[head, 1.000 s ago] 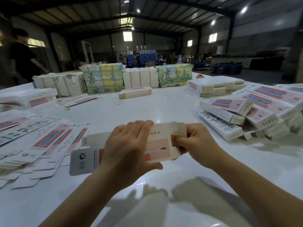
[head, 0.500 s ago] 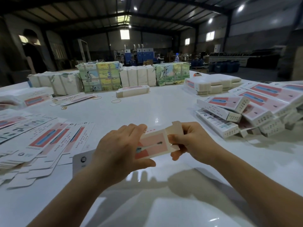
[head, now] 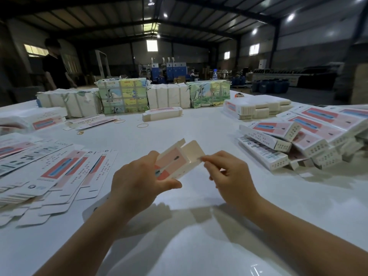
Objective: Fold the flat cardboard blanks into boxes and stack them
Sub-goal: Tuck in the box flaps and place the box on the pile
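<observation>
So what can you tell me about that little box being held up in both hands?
The half-folded box looks like thin white card with a pink and red printed face. It is held above the white table, tilted, far end open with flaps up. The left hand grips its near end; the right hand pinches the open tuck flap.

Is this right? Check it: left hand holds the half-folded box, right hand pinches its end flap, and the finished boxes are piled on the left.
One error: the finished boxes are piled on the right, as the head view shows. The left hand does hold the box, and the right hand does pinch its flap.
</observation>
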